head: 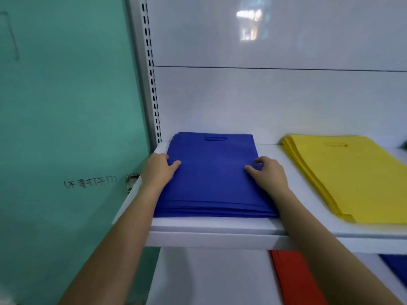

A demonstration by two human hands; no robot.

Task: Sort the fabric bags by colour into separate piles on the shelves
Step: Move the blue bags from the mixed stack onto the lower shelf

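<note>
- Squaring up looks like the step in hand: the pile of blue fabric bags (211, 172) lies flat at the left end of the upper shelf (220, 225), handle cut-outs towards the back, with one hand on each side of it.
- The left hand (157, 169) clasps the pile's left edge, thumb (176, 164) laid over the top bag and fingers curled against the side. My guess is that this stops the stack sliding towards the teal panel (66, 106).
- The right hand (269, 173) sits on top near the right edge, fingers bent and tips down on the cloth. Whether it pinches any fabric I cannot tell; it seems to be pressing the top bag down.
- The front edges of the blue bags are slightly stepped, so the stack probably needs a little more evening out.
- The pile of yellow fabric bags (352, 177) lies on the same shelf to the right, apart from the blue, which keeps the colours separate.
- On the lower shelf (209, 278) lie red bags (295, 280), and a patch of blue fabric (396, 267) shows at the far right, likely bags not yet sorted.
</note>
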